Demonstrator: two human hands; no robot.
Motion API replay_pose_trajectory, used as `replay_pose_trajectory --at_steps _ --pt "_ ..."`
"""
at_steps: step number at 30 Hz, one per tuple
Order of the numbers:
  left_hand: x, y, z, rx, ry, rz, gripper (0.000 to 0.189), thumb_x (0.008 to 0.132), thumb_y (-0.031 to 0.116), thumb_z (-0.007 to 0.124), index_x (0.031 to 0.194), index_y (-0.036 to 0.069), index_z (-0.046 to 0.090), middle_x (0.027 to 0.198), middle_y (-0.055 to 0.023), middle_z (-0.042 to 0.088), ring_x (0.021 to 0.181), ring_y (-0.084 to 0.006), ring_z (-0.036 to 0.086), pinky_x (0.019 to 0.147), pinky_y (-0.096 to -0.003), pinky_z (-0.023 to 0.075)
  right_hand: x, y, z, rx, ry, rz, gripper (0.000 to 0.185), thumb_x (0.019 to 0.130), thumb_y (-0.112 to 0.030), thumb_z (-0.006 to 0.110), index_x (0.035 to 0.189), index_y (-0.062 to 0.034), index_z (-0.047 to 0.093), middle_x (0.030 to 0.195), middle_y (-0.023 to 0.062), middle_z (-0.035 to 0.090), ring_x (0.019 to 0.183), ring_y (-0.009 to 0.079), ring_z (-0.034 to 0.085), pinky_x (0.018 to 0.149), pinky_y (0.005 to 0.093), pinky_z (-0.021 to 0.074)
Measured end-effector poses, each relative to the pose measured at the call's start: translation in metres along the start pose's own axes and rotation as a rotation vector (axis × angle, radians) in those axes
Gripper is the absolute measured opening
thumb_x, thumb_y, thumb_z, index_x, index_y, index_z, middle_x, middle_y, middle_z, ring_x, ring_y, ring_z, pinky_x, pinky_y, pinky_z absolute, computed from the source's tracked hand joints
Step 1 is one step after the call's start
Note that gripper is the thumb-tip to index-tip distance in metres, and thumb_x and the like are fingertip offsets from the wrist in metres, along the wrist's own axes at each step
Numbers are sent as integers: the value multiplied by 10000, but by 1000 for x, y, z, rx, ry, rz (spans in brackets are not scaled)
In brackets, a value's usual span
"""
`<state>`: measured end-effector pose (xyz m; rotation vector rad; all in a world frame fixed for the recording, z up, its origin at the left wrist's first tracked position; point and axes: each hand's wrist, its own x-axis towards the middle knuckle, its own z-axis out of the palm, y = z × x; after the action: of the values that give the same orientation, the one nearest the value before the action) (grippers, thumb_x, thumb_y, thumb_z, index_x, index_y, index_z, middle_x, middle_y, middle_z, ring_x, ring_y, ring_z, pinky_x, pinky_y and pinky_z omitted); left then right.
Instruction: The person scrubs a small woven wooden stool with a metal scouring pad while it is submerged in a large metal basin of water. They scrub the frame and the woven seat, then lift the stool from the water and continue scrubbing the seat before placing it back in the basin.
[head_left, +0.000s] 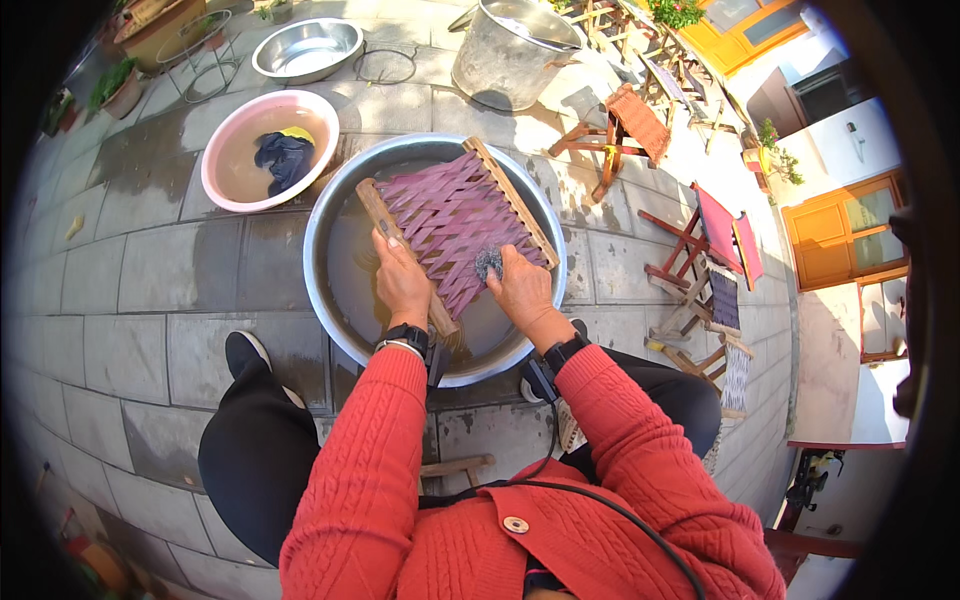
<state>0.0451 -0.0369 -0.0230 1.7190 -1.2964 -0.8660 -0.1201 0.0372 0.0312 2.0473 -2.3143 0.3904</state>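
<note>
A folding stool's woven purple seat (457, 217) is tilted over a large metal basin (313, 300) that holds murky water. My left hand (401, 279) grips the seat's near wooden rail (382, 217). In my right hand (519, 289) is a grey metal scouring pad (488, 262), pressed against the purple strips near the lower right of the weave. The far wooden rail (514, 199) leans at the basin's right rim. Whether the stool's legs hang below the seat cannot be made out.
Beside the basin sits a pink plastic basin (214, 176) with cloudy water and a dark cloth (283, 161). Farther off are a shallow metal basin (307, 52) and a tall metal pot (510, 64). Several folding stools, including an orange-seated one (637, 124), stand on the paving at right.
</note>
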Motion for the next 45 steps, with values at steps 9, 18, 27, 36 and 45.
replay_pose_trajectory --at_steps 9,18,27,36,45 --pt "1 -2 3 1 33 15 488 1046 349 302 1463 104 366 941 -273 689 856 -479 649 740 -565 486 1 -10 3 55 65 255 322 841 -261 693 936 -22 498 736 233 652 709 427 656 646 519 519" --pt "0 0 1 18 49 28 483 1045 336 311 1462 99 366 948 -274 688 868 -475 650 747 -558 488 13 -2 -6 -47 -48 56 319 852 -284 680 930 -41 489 760 183 667 673 382 667 605 470 528" --pt "1 -2 4 21 43 -4 483 1044 344 316 1460 105 377 930 -264 692 853 -467 653 740 -555 492 17 -43 13 185 -64 87 337 856 -270 669 947 -8 478 754 252 654 709 440 657 655 514 528" --pt "0 -2 3 20 29 0 482 1044 343 318 1464 114 377 915 -257 693 833 -463 657 717 -544 497 62 5 -16 -91 28 124 289 867 -248 668 955 -13 525 780 217 672 714 410 667 646 492 529" --pt "-1 -3 3 -10 13 -27 491 1043 354 325 1466 111 375 912 -249 696 827 -451 661 709 -545 498 46 -60 29 230 -150 -81 339 863 -272 670 984 -23 475 784 248 657 755 444 653 673 514 517"
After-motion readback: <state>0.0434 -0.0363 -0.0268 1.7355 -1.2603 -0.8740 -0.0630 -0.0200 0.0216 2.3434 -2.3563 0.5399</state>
